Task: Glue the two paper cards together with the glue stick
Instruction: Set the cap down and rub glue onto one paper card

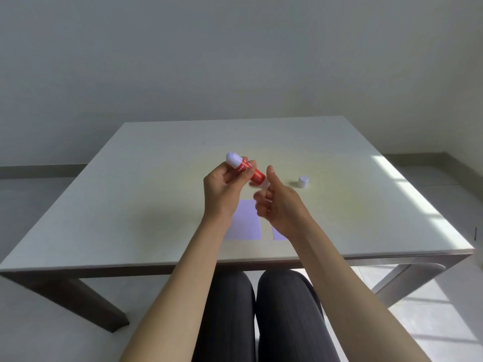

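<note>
1. As the person sat at the table (156,205), the left hand (222,190) held the glue stick (244,168) up above the tabletop, fingers wrapped round the red barrel.
2. The stick lay tilted in that grip: its rounded white end pointed up and away to the left, and its other end ran down to the right, toward the right hand (277,205).
3. That lower end was blurred, so whether the right fingers touched it could not be told.
4. The right hand hung just beside the stick, thumb up, fingers loosely curled and half spread; it gripped nothing that I could see.
5. A small white cap (303,182) stood on its own on the table, off to the right of both hands and well apart from the stick.
6. Two pale cards lay flat on the table below the hands, side by side with a narrow strip of table between them.
7. The left card (247,226) showed most of its face, with its left edge behind the left wrist.
8. The right card (278,235) was mostly hidden under the right forearm; only a corner showed.
9. Sunlight fell in a bright patch across the table's right edge.
10. Dark trousers (261,322) showed under the near edge.
</note>
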Available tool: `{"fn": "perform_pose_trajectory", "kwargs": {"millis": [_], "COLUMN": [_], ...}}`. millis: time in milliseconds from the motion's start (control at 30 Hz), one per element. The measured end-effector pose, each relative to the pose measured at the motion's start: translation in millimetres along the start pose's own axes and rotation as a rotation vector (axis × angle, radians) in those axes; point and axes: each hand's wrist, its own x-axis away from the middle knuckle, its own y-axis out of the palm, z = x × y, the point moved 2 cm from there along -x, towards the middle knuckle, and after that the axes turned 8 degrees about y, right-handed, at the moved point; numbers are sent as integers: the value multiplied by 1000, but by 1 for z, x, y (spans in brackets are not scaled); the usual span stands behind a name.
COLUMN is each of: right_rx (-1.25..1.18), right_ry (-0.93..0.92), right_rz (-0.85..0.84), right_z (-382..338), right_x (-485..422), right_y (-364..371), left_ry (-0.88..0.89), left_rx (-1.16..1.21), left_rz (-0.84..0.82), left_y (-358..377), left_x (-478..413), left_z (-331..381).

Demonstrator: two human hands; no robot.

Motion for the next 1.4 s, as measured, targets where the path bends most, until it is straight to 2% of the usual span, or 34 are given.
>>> {"fn": "perform_pose_trajectory", "kwargs": {"millis": [67,100,233,300,367,500,600,700,767,833,900,1033,1233,1333,1400], "right_rx": [-45,-59,-100,-80,-87,-105,-214,-312,-97,234,482,847,1123,1174,1165], "right_ry": [-125,-127,179,232,190,-69,-94,-81,-152,-221,-294,-403,-564,-647,-618], "right_rz": [-62,-72,0,36,10,-158,-102,36,92,203,303,289,270,119,50], "right_z": [-1,-1,5,7,7,4,0,-10,-15,-14,-9,3,14,29,29], "right_x": [2,2,1,-1,0,3,-2,-8,-12,-19,-25,-32,-26,-5,-1], "right_y": [0,-1,1,0,-1,3,3,-10,-18,-19,-15,3,16,21,20], "left_ry": [5,4,0,-4,-15,-38,-3,-47,-159,-215,-190,-102,-63,-47,-51], "left_rx": [1,2,32,54,81,53,-113,-538,-788,-898,-981,-1050,-1134,-1143,-1119], "left_rz": [12,5,-131,-180,-165,-128,-244,-487,-658,-740,-771,-834,-850,-897,-891], "left_y": [-3,-4,-4,-4,-7,-11,-21,-55,-81,-93,-94,-90,-93,-91,-91], "left_x": [0,0,2,2,2,0,-5,-16,-19,-18,-17,-13,-15,-15,-16], "left_z": [0,-1,-2,-3,-4,-9,-14,-28,-40,-50,-56,-66,-67,-68,-68]}}
